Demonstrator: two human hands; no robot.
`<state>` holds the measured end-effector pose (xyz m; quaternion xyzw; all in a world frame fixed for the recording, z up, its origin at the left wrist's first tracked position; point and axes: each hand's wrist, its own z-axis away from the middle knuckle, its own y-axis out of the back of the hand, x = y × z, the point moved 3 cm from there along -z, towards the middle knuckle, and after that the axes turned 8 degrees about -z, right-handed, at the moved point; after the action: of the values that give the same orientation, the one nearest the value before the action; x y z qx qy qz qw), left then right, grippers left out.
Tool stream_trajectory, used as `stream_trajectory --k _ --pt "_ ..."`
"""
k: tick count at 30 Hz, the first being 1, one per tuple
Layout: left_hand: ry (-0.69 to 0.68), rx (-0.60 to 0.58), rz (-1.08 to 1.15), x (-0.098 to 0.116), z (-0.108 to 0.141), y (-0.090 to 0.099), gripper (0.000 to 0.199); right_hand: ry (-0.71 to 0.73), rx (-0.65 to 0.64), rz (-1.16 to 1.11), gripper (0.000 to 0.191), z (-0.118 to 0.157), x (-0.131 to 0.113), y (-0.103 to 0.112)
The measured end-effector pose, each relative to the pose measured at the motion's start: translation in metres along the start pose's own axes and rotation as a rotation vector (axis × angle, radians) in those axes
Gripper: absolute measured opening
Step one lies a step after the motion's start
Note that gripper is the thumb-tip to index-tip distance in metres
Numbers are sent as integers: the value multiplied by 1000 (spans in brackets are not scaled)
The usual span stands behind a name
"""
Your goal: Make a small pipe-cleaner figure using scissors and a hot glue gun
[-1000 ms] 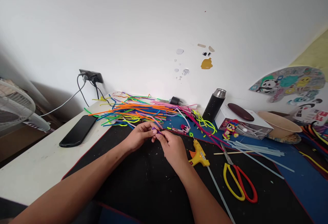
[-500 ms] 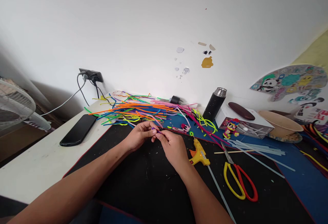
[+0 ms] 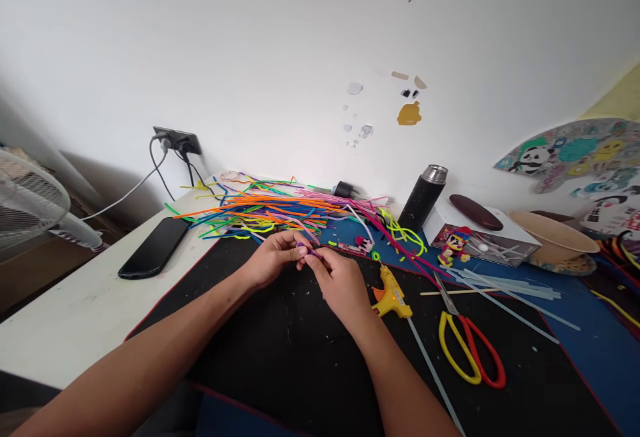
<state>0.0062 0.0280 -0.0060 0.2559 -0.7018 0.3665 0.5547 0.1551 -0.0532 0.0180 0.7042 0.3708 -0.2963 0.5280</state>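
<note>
Between the fingertips of both hands is a small purple pipe cleaner piece (image 3: 301, 246), mostly covered by the fingers. My left hand (image 3: 273, 260) pinches one end with thumb and forefinger. My right hand (image 3: 340, 280) grips the other end, its thumb lying along the piece. Both hands meet above the black mat (image 3: 280, 344). Just behind them lies a heap of coloured pipe cleaners (image 3: 260, 207) in orange, blue, green and pink. A yellow hot glue gun (image 3: 393, 294) with a glue stick in it rests to the right of my right hand.
Red-and-yellow-handled scissors (image 3: 467, 337) lie at the right, near clear glue sticks (image 3: 520, 287). A small pipe cleaner figure (image 3: 454, 247) stands before a white box (image 3: 493, 237). A black flask (image 3: 424, 197) is by the wall. A phone (image 3: 154, 247) lies at the left.
Both hands stay together on the purple piece, with slight finger movement. The whole view has shifted a little as the head moved.
</note>
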Motion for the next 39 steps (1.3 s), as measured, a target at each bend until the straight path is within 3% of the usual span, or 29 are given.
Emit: stream_trajectory --k 9,16,22,39 --pt "-38 33 -38 4 -1 2 30 12 43 2 38 0 2 3" --pt "-40 15 -110 -7 -1 3 27 -20 -18 61 36 0 0 0" --pt "-41 48 -102 -2 -1 0 31 -66 -50 -49 40 0 1 -1" --pt "-28 50 -80 -4 0 -1 32 -119 52 -208 38 0 8 -9"
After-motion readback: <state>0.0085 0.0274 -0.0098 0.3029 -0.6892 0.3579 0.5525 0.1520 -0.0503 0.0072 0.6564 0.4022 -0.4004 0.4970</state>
